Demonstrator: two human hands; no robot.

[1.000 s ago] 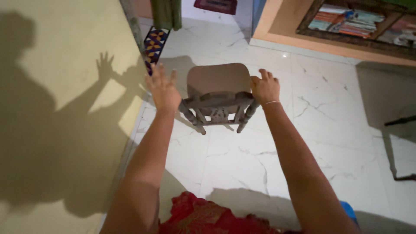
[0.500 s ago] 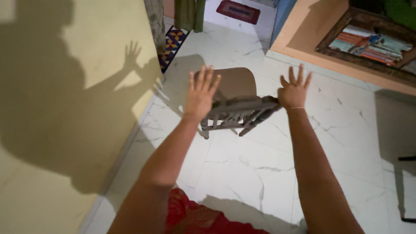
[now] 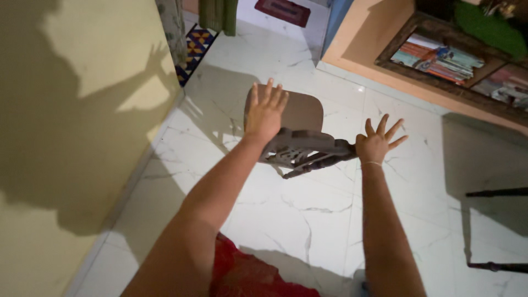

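L hand [image 3: 264, 113] and R hand [image 3: 377, 143] now off the brown chair [image 3: 300, 137], fingers spread, gripping nothing; 1 s ago both touched its backrest. Chair at 12 o'clock on white marble floor [image 3: 308, 220], shifted toward 1 o'clock; wall [image 3: 71, 137] at 9.

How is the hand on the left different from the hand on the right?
The left hand lies in front of the brown chair, covering part of its seat; the right hand is at the chair's edge, mostly over white floor. The left hand's fingers are close together; the right hand's fingers are spread wide. The right wrist has a thin band; the left shows none. Both are open, palms away, arms stretched out.
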